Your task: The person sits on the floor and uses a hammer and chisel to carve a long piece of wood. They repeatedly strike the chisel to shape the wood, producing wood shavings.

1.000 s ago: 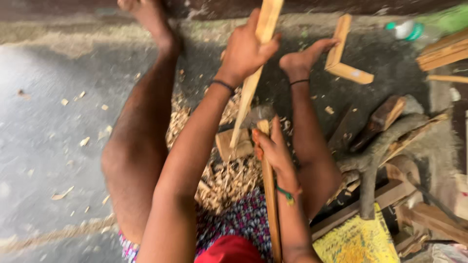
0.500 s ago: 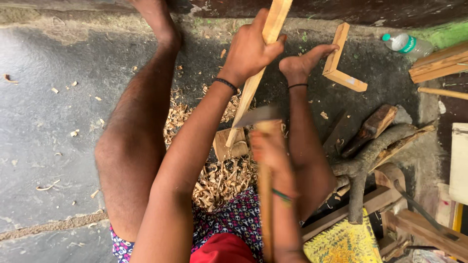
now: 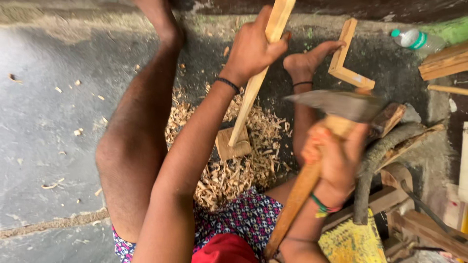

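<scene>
While gripped by left hand, wooden stick steeply upright, lower end on block.

clear bottle, green-white label, top right.

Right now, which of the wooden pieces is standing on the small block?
The long pale stick gripped by the left hand; its lower end rests on the block. The L-shaped piece lies apart, by the foot.
</scene>
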